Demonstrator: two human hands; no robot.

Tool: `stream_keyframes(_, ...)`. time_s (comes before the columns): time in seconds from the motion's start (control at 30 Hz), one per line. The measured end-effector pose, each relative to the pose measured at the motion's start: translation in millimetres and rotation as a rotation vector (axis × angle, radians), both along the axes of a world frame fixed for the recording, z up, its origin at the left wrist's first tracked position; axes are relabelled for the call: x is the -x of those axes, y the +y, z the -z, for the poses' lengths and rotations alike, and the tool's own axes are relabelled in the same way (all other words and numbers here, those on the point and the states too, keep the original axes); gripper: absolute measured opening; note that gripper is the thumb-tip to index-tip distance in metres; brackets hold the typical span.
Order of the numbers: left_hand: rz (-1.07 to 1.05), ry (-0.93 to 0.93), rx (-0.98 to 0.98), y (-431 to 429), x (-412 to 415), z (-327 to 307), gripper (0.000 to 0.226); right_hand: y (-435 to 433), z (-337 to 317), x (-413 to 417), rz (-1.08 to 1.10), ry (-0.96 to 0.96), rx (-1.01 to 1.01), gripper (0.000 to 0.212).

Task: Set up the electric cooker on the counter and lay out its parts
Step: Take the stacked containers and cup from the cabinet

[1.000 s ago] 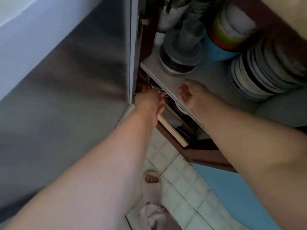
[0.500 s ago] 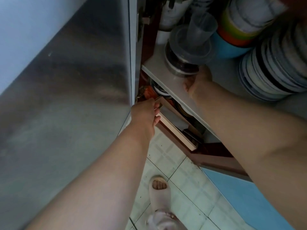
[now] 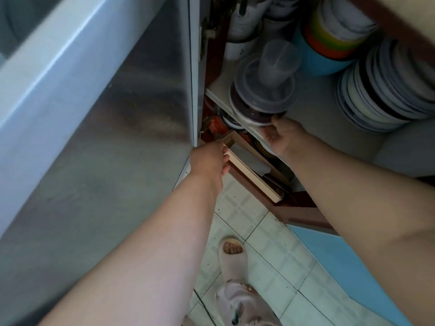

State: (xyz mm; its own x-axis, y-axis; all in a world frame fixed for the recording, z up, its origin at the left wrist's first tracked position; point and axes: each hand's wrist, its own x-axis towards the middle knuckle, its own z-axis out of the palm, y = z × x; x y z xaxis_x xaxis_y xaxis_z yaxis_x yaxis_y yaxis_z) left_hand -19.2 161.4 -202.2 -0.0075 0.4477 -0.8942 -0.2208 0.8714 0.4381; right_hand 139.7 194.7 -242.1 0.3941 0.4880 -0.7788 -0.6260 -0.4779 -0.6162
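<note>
No electric cooker can be made out as such. In the open cabinet a stack of round lidded containers (image 3: 261,100) with a clear cup (image 3: 277,64) on top stands at the front of the white upper shelf (image 3: 313,123). My right hand (image 3: 281,135) grips the white bottom rim of that stack. Under the shelf lie a dark round item (image 3: 229,121) and something orange (image 3: 215,123), both mostly hidden. My left hand (image 3: 209,158) curls its fingers round the near end of a flat cardboard box (image 3: 249,168) on the lower level.
A steel cabinet door (image 3: 117,137) hangs open at left. Stacked plates (image 3: 388,90), coloured bowls (image 3: 334,41) and white mugs (image 3: 244,24) crowd the shelf. Below are tiled floor (image 3: 270,243), a blue panel (image 3: 348,267) and my slippered foot (image 3: 231,255).
My right hand rose from the shelf's front edge to the base of the container stack. My left hand drew back from under the shelf onto the box's end.
</note>
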Motion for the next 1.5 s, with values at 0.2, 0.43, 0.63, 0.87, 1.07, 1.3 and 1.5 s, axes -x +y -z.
stream_keyframes(0.2,0.039,0.099,-0.054,-17,11,-28,0.015,-55,-13,18,-0.041,0.048,0.076,0.007)
stream_keyframes(0.43,0.295,0.198,-0.086,-58,30,-73,0.062,-118,-51,51,-0.098,0.098,0.057,0.035)
stream_keyframes(0.63,0.286,0.203,-0.141,-106,57,-132,0.089,-177,-116,79,-0.192,0.025,0.101,0.032)
stream_keyframes(0.87,0.26,0.203,-0.217,-156,95,-218,0.083,-235,-197,113,-0.291,-0.033,0.077,0.028)
stream_keyframes(1.07,0.349,0.21,-0.327,-188,114,-302,0.076,-268,-277,129,-0.293,-0.03,-0.018,0.019)
stream_keyframes(1.3,0.391,0.233,-0.455,-188,84,-380,0.08,-268,-362,97,-0.274,-0.113,-0.121,0.025)
stream_keyframes(1.5,0.477,0.204,-0.531,-175,25,-406,0.076,-257,-394,37,-0.251,-0.198,-0.149,0.026)
